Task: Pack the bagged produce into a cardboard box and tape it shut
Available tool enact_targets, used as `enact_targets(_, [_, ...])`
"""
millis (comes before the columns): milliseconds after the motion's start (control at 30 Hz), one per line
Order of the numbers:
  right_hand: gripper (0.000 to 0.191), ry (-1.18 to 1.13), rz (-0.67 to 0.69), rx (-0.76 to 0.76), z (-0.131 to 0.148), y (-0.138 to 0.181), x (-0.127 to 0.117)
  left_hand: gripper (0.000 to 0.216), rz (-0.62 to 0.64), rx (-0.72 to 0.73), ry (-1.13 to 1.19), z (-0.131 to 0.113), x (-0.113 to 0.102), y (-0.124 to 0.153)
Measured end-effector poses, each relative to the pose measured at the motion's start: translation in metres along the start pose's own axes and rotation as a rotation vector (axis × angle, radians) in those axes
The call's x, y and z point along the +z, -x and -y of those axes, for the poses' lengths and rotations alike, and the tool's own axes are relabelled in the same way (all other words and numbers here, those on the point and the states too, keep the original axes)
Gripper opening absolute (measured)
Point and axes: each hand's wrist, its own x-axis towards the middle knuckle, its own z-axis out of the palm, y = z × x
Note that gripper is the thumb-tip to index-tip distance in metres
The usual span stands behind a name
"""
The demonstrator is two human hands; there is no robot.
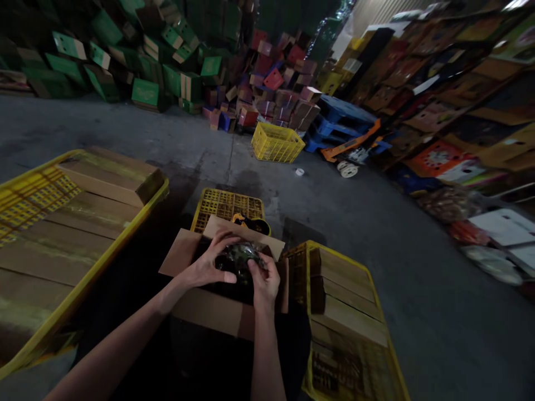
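Four splayed flaps (213, 312) edge the carton (271, 324), a left crate (37, 200) and a right crate (309, 284) flank it, and grey floor (343, 223) stretches ahead. The left hand (209, 263) curves half-spread, thumb away from fingers; contact is unclear. The right hand (265, 281) pinches the clear plastic package (241, 253), which sits between both hands at the carton's mouth.

Looking like a warehouse or packing floor. Showing green cartons (146, 93) heaped at upper left of the frame, red cartons (273, 79) piled at upper centre, blue pallets (343, 110) beside an orange pallet jack (351, 142) at upper right, and taped cardboard boxes (90, 214) filling a yellow plastic crate (42, 200) at left.
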Motion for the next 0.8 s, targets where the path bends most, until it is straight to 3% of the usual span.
enact_targets(100, [0.042,-0.010,-0.035,0.023,-0.001,0.000,0.000,0.060,-0.039,0.024,-0.051,0.002,0.000,-0.001])
enact_targets(200, [0.038,-0.014,0.005,0.064,0.000,0.001,0.001,0.040,-0.099,-0.057,-0.003,0.006,0.000,-0.001])
enact_targets(333, [0.040,-0.075,0.071,0.059,0.003,0.003,0.003,0.037,-0.188,-0.202,0.067,0.005,0.001,-0.001])
enact_targets(467, [0.045,-0.059,0.160,0.035,0.004,0.002,0.004,0.035,-0.305,-0.258,0.038,-0.002,-0.001,-0.002])
enact_targets(667, [0.032,0.050,0.128,-0.069,0.009,0.001,0.001,0.037,-0.319,-0.269,0.000,-0.007,-0.005,-0.003])
enact_targets(800, [0.059,-0.078,0.258,-0.017,0.016,0.007,0.006,0.036,-0.314,-0.268,-0.017,-0.003,-0.005,-0.003])
